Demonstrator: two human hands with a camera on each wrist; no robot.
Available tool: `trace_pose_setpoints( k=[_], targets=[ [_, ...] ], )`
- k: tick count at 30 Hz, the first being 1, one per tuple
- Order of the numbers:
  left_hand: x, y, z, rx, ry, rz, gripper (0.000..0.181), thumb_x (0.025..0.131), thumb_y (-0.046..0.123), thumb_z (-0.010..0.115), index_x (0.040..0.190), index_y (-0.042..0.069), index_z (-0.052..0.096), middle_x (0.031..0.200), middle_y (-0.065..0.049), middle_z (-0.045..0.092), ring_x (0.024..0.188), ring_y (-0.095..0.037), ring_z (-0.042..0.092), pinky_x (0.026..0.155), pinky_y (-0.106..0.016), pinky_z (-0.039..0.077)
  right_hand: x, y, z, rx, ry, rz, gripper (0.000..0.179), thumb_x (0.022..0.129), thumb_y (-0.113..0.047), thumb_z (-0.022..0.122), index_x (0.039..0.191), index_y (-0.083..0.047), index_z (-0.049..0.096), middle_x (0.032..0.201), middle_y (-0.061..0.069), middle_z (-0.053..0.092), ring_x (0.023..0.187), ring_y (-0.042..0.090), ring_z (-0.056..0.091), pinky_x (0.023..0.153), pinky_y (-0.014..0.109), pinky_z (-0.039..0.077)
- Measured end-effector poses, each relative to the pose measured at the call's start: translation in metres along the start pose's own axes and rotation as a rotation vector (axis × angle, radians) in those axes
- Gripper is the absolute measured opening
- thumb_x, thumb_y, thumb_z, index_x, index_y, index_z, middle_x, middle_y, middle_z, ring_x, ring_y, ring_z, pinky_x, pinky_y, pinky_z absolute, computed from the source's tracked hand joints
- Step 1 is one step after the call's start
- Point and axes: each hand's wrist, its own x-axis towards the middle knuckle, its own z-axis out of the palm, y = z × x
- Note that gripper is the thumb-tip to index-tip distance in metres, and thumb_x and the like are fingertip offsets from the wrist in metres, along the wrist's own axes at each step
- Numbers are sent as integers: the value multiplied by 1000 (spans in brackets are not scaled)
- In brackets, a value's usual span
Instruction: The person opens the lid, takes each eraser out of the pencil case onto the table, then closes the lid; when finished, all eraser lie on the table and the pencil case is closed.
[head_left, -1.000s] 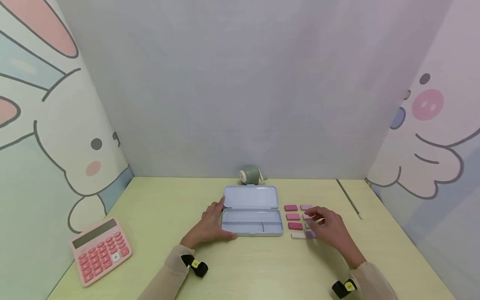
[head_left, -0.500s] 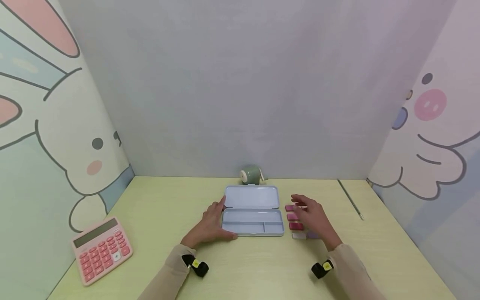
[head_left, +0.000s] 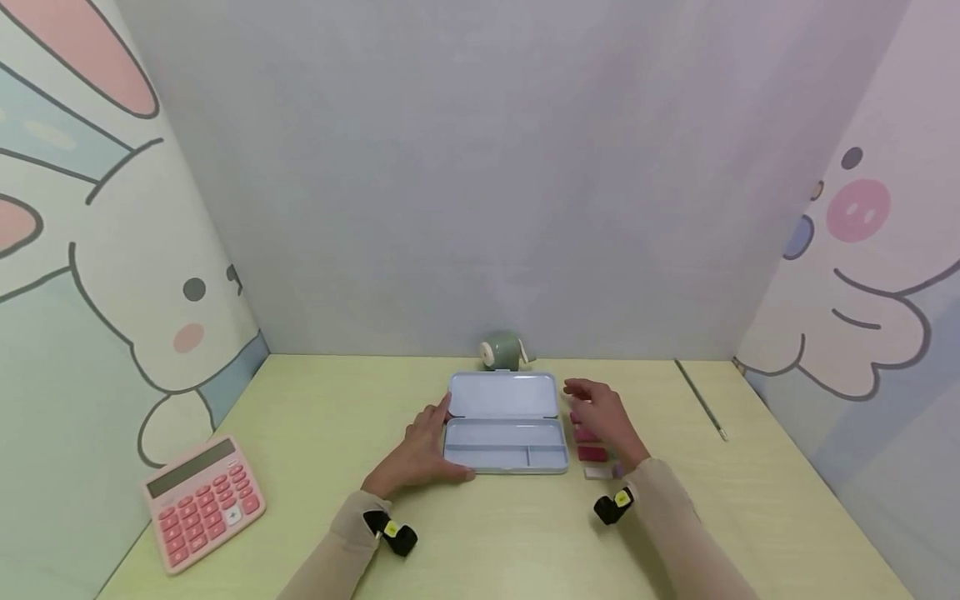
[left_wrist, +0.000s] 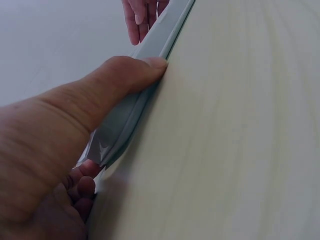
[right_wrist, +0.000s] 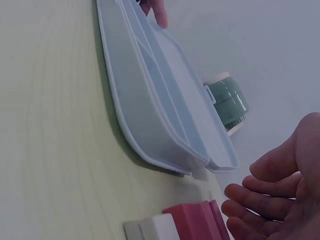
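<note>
A pale blue pencil case lies with its lid folded back, showing a divided inside with nothing in it. My left hand holds its left end, thumb against the front edge and fingers round the far side. My right hand is just right of the case, over small rectangular blocks, with its fingers loosely bent and nothing between them. A dark pink block and a white block show below it; the hand hides most of the others. In the right wrist view, a red block sits below the fingers.
Behind the case stands a small green gadget with a white round face and a side arm. A green pencil lies at the right. The pink calculator rests at the left. Printed cartoon walls enclose the table.
My right hand has moved left from the right column of blocks to beside the case, its fingers straightening somewhat. The left hand and the case have kept their places.
</note>
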Motion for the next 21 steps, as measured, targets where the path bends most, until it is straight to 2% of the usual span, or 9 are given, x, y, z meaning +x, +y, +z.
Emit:
trace_pose_setpoints(
  k=[3,7,14,19,21],
  targets=[
    [0,0,0,8,4,4,142,66,52,100,173,8,17,135,-8,54,125,-29,50,109,-57,43,6,-3,4,10,-8,6,49,106,-17,54,152,-2,58,145,20,68,111,29,72,91,37,61],
    [0,-1,0,3,-4,2,143,66,53,99,173,8,16,136,-9,54,125,-29,50,109,-57,43,10,-3,9,31,-29,39,51,104,-17,54,153,-2,57,145,22,68,111,30,69,83,30,58],
    [0,-2,1,10,-9,-1,143,66,53,99,173,8,16,137,-8,54,126,-28,50,110,-57,42,9,-9,9,81,-30,87,51,104,-16,54,153,-5,58,147,20,67,117,30,67,89,34,59],
    [0,-2,0,-28,-1,-15,146,66,51,100,173,9,11,137,-5,53,129,-28,48,112,-59,41,5,-14,2,200,-46,137,49,106,-21,54,154,-9,58,151,17,65,121,31,65,99,44,58],
    [0,-2,1,-46,8,-25,149,65,52,101,174,10,8,137,-4,52,129,-29,47,113,-60,42,3,-14,0,246,-39,133,48,107,-22,54,153,-10,59,151,17,65,125,33,64,105,49,55]
  ],
)
